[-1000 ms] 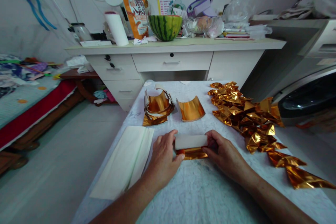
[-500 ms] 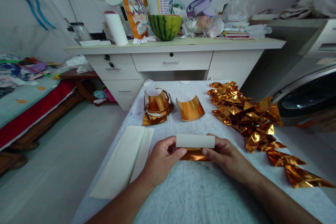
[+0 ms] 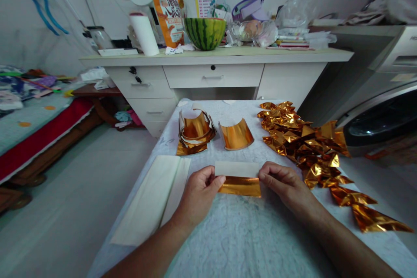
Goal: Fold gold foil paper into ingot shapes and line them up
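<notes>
Between my two hands is a sheet of gold foil paper, its white back facing me along the upper part and shiny gold along the lower part. My left hand pinches its left edge between thumb and fingers. At the right edge, my right hand pinches it in the same way. Beyond the hands lies a curved gold sheet, with a stack of curled gold sheets to its left. Folded gold foil pieces lie in a heap on the right.
White paper sheets lie along the left of the cloth-covered table. Behind it stands a white desk bearing a cut watermelon, an orange pouch and a white roll. A washing machine is on the right.
The held sheet has tipped and moved slightly left, now showing a broader gold strip below the white. My right thumb has shifted from its front to its right edge.
</notes>
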A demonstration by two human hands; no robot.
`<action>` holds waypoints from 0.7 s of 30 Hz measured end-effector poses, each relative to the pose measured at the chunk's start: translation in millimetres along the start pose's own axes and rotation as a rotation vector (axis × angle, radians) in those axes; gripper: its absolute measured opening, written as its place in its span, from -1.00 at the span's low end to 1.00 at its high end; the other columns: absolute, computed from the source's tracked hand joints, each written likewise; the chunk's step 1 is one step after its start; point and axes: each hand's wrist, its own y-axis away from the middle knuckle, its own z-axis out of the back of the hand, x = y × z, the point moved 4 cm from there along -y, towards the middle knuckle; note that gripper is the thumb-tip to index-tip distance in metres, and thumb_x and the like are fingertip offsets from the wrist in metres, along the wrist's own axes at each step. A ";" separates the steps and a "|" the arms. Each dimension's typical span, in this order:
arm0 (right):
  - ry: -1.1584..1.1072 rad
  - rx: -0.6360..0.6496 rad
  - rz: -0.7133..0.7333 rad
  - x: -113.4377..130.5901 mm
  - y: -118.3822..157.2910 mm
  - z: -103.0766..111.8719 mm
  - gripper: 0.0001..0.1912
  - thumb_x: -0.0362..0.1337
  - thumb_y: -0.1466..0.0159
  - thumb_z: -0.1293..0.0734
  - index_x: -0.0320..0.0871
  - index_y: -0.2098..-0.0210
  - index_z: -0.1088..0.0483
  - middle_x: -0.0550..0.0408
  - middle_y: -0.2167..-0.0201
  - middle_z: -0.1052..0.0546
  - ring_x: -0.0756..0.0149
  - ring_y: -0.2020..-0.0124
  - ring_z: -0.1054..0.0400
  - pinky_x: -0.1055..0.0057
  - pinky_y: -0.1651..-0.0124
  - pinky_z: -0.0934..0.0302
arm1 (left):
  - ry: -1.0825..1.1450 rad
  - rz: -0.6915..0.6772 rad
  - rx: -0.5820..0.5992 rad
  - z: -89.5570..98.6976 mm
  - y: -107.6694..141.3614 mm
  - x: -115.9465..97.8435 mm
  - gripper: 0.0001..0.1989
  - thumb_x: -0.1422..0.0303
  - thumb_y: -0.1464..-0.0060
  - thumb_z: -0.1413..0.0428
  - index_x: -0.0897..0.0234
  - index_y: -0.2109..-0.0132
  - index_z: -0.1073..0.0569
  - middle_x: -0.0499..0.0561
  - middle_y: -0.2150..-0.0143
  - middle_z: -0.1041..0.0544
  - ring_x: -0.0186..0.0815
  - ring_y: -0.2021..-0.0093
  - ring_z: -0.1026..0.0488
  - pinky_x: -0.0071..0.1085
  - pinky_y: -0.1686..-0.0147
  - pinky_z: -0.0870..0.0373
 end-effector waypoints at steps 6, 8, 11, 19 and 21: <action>0.367 -0.145 0.321 23.3 11.4 3.0 -0.83 -0.16 -0.29 -0.29 -0.08 0.16 -0.33 0.05 0.23 -0.39 0.21 0.20 -0.28 0.31 0.18 -0.21 | -0.027 -0.058 -0.024 -0.6 -2.7 -0.8 -0.83 0.33 -0.10 -0.12 0.27 0.16 -0.41 -0.11 0.43 -0.45 -0.35 0.42 -0.39 -0.46 0.36 -0.30; 0.464 -0.032 0.427 31.1 16.1 -8.0 -0.74 -0.20 -0.24 -0.35 -0.07 0.10 -0.29 -0.01 0.12 -0.36 0.13 0.06 -0.24 0.21 0.04 -0.19 | -0.078 -0.070 -0.071 1.1 -3.9 1.1 -0.74 0.34 -0.10 -0.12 0.25 0.05 -0.33 -0.17 0.49 -0.40 -0.37 0.46 -0.36 -0.48 0.41 -0.26; 0.594 0.119 0.446 31.3 18.1 -24.4 -0.69 -0.31 -0.18 -0.38 -0.08 0.09 -0.29 -0.03 0.08 -0.35 0.10 0.05 -0.22 0.17 0.04 -0.18 | -0.110 -0.070 -0.073 1.2 -5.2 4.2 -0.65 0.35 -0.11 -0.12 0.20 -0.03 -0.25 -0.20 0.50 -0.37 -0.37 0.48 -0.36 -0.49 0.45 -0.21; 0.737 0.059 0.501 21.3 12.7 -30.5 -0.77 -0.51 -0.19 -0.27 -0.11 0.20 -0.37 0.00 0.18 -0.43 0.16 0.15 -0.25 0.21 0.14 -0.15 | 0.051 -0.021 0.022 -6.0 -5.7 1.8 -0.61 0.33 -0.08 -0.13 0.20 -0.03 -0.20 -0.18 0.47 -0.39 -0.36 0.44 -0.40 -0.48 0.43 -0.22; 0.754 0.036 0.522 22.3 13.7 -28.7 -0.85 -0.46 -0.24 -0.28 -0.12 0.24 -0.38 -0.01 0.18 -0.44 0.15 0.15 -0.25 0.21 0.14 -0.14 | 0.050 -0.026 0.025 -7.1 -6.5 1.6 -0.61 0.33 -0.08 -0.12 0.20 -0.04 -0.20 -0.18 0.47 -0.39 -0.36 0.44 -0.40 -0.48 0.42 -0.23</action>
